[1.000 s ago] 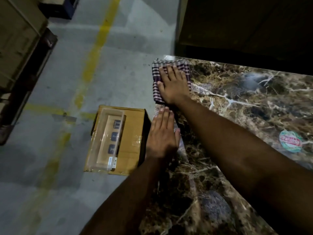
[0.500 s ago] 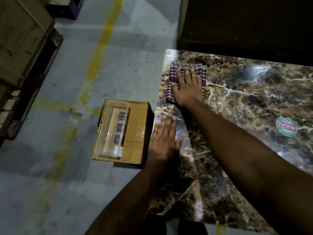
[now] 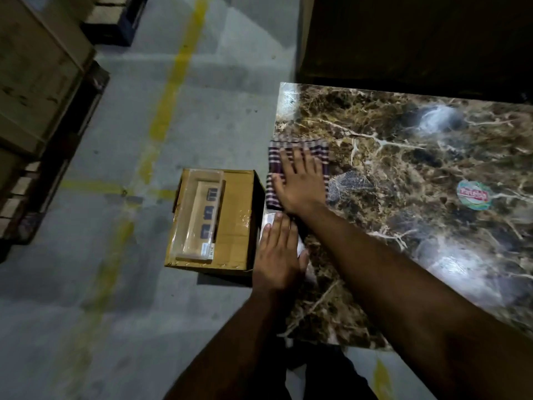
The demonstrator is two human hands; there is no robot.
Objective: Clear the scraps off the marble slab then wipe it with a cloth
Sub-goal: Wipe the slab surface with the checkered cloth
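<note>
Now that your right hand (image 3: 301, 184) has dragged the checked cloth (image 3: 274, 171) back from the far corner along the marble slab's (image 3: 403, 157) left edge, that strip looks wiped and no scraps show. Its grip is flat, fingers spread, pressing the cloth down. Your left hand (image 3: 278, 255) stays flat on the edge just behind, holding nothing.

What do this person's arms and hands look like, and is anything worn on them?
Both forearms are bare as far as the frame shows: no sleeves, gloves, watch or bands are visible. The left hand and right hand show no rings that can be made out, though the light is dim and the fingers are slightly blurred. Short fingernails show on the left hand.
</note>
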